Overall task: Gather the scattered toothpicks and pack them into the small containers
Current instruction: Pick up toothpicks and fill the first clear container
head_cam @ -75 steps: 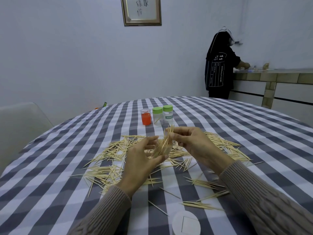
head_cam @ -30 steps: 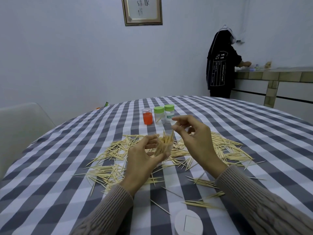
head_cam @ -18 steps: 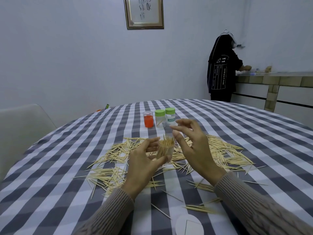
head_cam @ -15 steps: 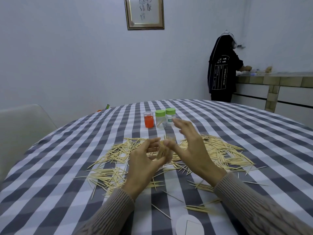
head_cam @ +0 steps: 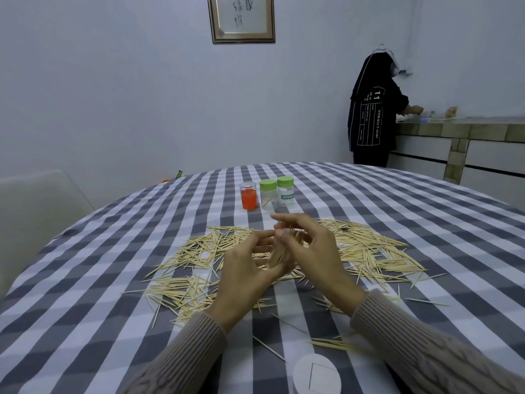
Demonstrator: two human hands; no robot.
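The left hand (head_cam: 244,268) is curled round a small clear container (head_cam: 279,255) crammed with a bundle of toothpicks (head_cam: 284,248), held above the middle of the desk (head_cam: 85,294). The right hand (head_cam: 309,251) comes in from three o'clock, its straight fingers pressing the tips of the bundle, not clenched round anything. The main risk, as I judge it, is that pushing on a tilted, overfull bundle splays the sticks, so some spring out and drop back into the loose toothpicks (head_cam: 369,251) scattered from nine o'clock round to three. A slack grip could also let the container slip. The white lid (head_cam: 316,375) lies at six o'clock, well apart from both hands, so reaching for it one-handed could tip the load. Three jars (head_cam: 268,194) stand at twelve o'clock.
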